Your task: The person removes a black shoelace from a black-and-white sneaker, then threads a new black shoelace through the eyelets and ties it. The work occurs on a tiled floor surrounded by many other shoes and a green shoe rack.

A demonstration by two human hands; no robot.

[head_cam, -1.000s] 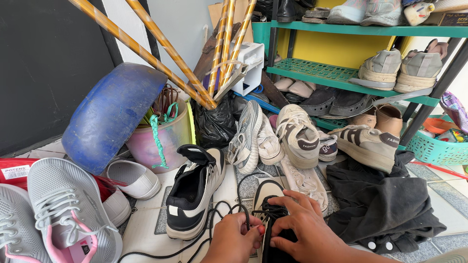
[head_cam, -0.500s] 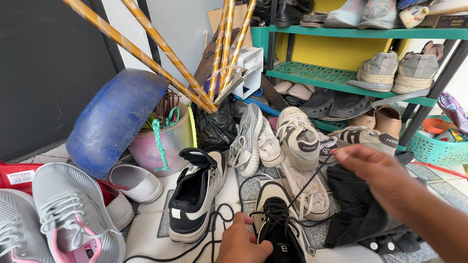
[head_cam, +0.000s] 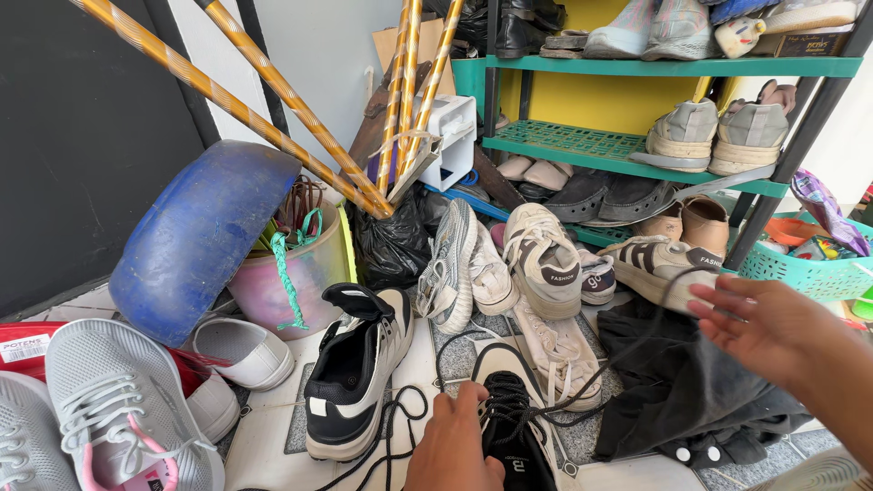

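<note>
Head camera, looking down: your left hand [head_cam: 452, 443] is clamped down on the black shoe [head_cam: 514, 427] at the near edge of the floor, fingers curled at the lace holes, and that grip looks meant to pin the shoe flat so it cannot slide. Your right hand [head_cam: 771, 325] is out to the right and raised, fingers loosely spread, with the black lace [head_cam: 627, 341] running up from the shoe's eyelets to it in a long line; whether the lace is pinched or just draped over a finger, I cannot tell from here. The line looks drawn fairly tight, which fits a pull away from the held shoe. Just left of your left hand sits the matching black and white sneaker [head_cam: 356, 368], tongue flipped up, its own lace trailing loose on the floor. Far behind, white sneakers [head_cam: 544, 259] lean in a heap, and a dark jacket [head_cam: 691, 391] lies crumpled under your right arm. Far left, a blue tub [head_cam: 195, 236] tips against a pink bucket [head_cam: 305, 273], and striped poles [head_cam: 273, 86] lean across toward the green shelf [head_cam: 637, 155] of shoes.
</note>
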